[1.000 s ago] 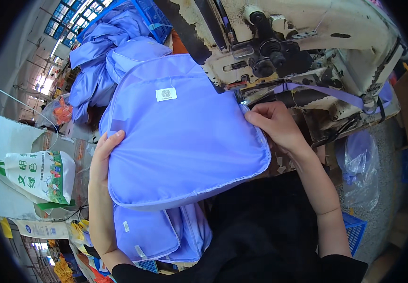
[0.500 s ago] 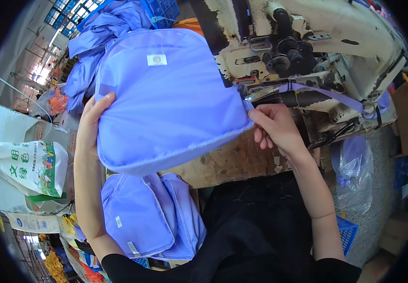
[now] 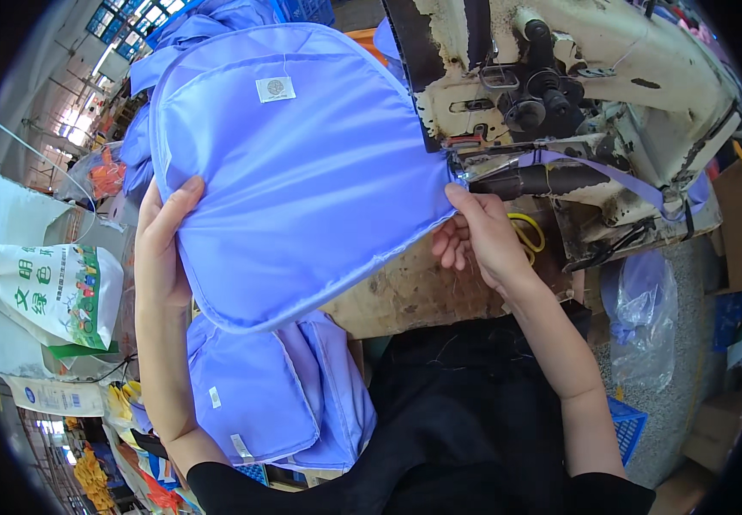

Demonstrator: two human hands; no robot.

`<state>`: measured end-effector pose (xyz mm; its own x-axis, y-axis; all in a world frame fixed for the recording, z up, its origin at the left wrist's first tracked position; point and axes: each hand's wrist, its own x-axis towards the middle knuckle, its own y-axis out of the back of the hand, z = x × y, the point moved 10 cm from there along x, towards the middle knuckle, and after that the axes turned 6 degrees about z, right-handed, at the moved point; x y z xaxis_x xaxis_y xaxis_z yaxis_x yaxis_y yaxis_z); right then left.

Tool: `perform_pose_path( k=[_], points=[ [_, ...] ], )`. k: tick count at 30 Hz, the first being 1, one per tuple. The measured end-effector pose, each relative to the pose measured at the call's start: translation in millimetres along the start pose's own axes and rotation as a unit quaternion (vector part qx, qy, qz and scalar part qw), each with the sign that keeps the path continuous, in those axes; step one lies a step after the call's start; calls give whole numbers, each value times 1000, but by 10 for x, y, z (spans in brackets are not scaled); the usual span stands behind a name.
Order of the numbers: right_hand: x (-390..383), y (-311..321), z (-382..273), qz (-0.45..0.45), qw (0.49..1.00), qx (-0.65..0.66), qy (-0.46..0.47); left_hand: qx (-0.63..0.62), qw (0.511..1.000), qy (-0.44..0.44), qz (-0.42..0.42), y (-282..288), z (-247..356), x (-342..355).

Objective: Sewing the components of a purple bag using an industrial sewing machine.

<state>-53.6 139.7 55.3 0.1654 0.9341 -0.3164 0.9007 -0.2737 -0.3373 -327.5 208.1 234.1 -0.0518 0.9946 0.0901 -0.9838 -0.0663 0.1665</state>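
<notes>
A purple fabric bag piece (image 3: 302, 172) with rounded corners and a small white label (image 3: 276, 89) is spread out in front of me. My left hand (image 3: 168, 236) grips its left edge, thumb on top and fingers hidden beneath. At its right edge my right hand (image 3: 480, 232) pinches the seam between thumb and fingers. That edge meets the metal binding guide (image 3: 457, 167) of a worn cream sewing machine (image 3: 680, 77). A purple binding strip (image 3: 611, 172) runs along the machine arm to the guide. The needle area is hard to make out.
Yellow scissor handles (image 3: 529, 236) lie beside my right hand on the wooden table (image 3: 397, 296). More purple bag pieces (image 3: 251, 395) are stacked below, near my lap. A purple fabric pile (image 3: 208, 26) is behind. A white printed bag (image 3: 62, 292) hangs at left; a blue crate (image 3: 627, 429) stands lower right.
The bag piece has swung round and flattened, its near edge lower and its far edge higher. My right hand has shifted slightly left. The yellow scissor handles have come into sight.
</notes>
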Motion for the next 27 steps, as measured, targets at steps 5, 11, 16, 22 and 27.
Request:
perform_pose_path(
  k=[5,11,16,22,27],
  points=[
    [6,32,-23,-4,998,66,19,4,998,-5,61,170,118,-475],
    [-37,176,-74,48,992,111,32,-33,995,98,2,-26,-82,-1418],
    [-99,285,-193,38,995,74,52,-5,978,195,-71,-348,-399,-1704],
    [-560,725,-749,97,963,-200,155,-25,976,190,-101,-437,-634,-1557],
    [-1965,2090,-2620,480,565,-336,580,-22,975,206,-82,-290,-793,-1393]
  ],
)
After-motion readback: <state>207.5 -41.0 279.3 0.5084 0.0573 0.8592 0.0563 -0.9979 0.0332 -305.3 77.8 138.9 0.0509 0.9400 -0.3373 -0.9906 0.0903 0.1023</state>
